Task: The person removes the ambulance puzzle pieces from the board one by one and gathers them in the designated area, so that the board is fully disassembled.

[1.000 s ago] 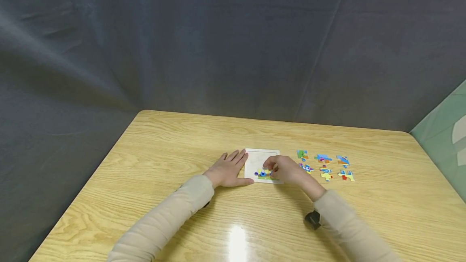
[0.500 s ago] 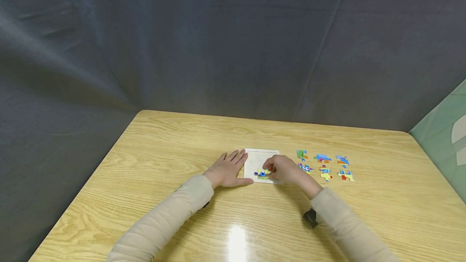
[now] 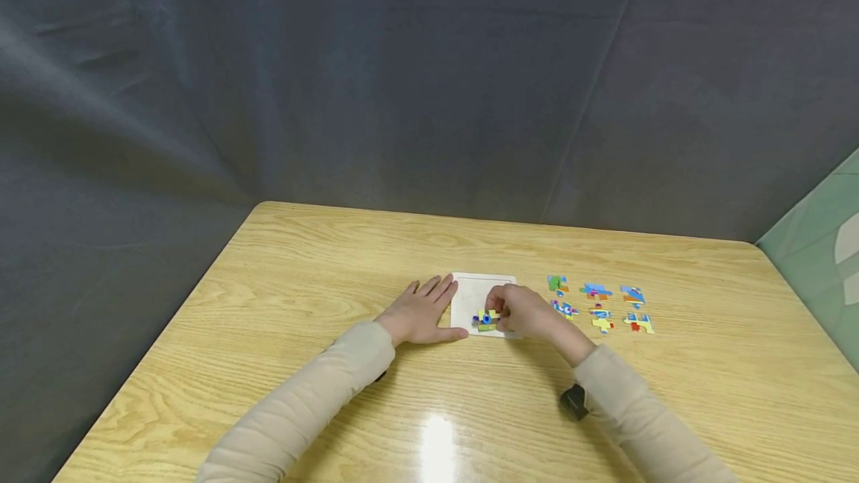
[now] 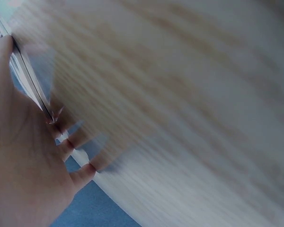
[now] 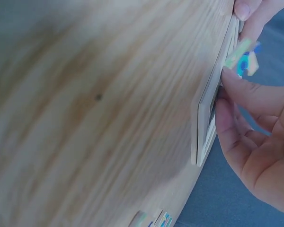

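Note:
A white puzzle tray (image 3: 473, 293) lies on the wooden table. My left hand (image 3: 419, 315) rests spread with straight fingers at the tray's left edge, the thumb by its lower left corner. Over the tray's lower part, my right hand (image 3: 526, 311) pinches a yellow, blue and green jigsaw piece (image 3: 487, 320) between thumb and fingers. In the right wrist view, the jigsaw piece (image 5: 246, 61) stands tilted up from the tray (image 5: 206, 113), its right end covered by the thumb. The left wrist view has the left hand (image 4: 28, 146) along the tray's edge.
Several loose jigsaw pieces (image 3: 596, 291) lie in two rows on the table (image 3: 322, 259), right of the tray. A dark curtain (image 3: 429, 95) hangs behind the table's far edge. Black wrist gear (image 3: 574, 401) sits under the right sleeve.
The jigsaw piece in my right hand has shifted slightly and now looks more tilted up from the tray. The left hand and the loose pieces stay where they were.

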`<state>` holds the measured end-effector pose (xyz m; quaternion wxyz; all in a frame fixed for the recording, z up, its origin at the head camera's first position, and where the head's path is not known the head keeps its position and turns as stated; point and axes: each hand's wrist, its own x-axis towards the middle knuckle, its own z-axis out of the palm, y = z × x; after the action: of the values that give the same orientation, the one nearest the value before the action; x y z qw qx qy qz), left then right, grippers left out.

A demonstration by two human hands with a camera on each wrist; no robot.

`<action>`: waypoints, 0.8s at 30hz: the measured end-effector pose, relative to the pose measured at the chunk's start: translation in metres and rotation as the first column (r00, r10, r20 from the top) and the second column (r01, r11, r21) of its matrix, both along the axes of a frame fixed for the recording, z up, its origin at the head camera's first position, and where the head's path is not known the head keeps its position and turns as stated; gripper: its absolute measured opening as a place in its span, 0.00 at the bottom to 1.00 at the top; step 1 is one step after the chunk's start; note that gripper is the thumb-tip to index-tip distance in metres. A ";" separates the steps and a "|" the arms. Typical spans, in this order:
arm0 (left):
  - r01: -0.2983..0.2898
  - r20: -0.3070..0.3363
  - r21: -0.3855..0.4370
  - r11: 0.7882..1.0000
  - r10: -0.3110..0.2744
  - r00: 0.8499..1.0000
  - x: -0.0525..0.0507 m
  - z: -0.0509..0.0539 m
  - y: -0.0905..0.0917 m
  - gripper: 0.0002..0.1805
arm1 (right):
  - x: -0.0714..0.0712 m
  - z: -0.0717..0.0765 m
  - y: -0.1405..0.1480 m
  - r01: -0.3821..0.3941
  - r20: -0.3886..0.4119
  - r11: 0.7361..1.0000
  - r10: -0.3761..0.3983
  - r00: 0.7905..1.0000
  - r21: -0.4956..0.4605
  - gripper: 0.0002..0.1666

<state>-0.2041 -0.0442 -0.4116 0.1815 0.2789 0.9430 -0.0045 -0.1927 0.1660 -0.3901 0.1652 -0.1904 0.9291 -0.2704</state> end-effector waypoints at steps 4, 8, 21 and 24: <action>0.002 0.001 -0.005 1.000 -0.002 1.000 -0.001 0.000 0.000 0.49 | 0.000 -0.001 0.002 -0.017 0.016 0.998 0.018 1.000 -0.058 0.12; 0.004 0.006 -0.014 1.000 -0.004 1.000 0.000 0.001 0.001 0.49 | 0.001 -0.001 0.003 -0.036 0.010 0.995 0.037 0.999 -0.090 0.12; 0.002 -0.001 -0.002 1.000 -0.002 1.000 0.000 0.002 0.000 0.49 | 0.001 0.001 0.005 -0.041 -0.023 0.995 0.039 0.999 -0.090 0.10; 0.002 -0.002 -0.003 1.000 -0.002 1.000 0.000 0.001 0.000 0.49 | 0.001 0.002 0.005 -0.037 -0.020 0.994 0.035 0.999 -0.106 0.08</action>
<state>-0.2040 -0.0440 -0.4102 0.1811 0.2795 0.9429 -0.0064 -0.1917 0.1715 -0.3885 0.1512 -0.2181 0.9114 -0.3146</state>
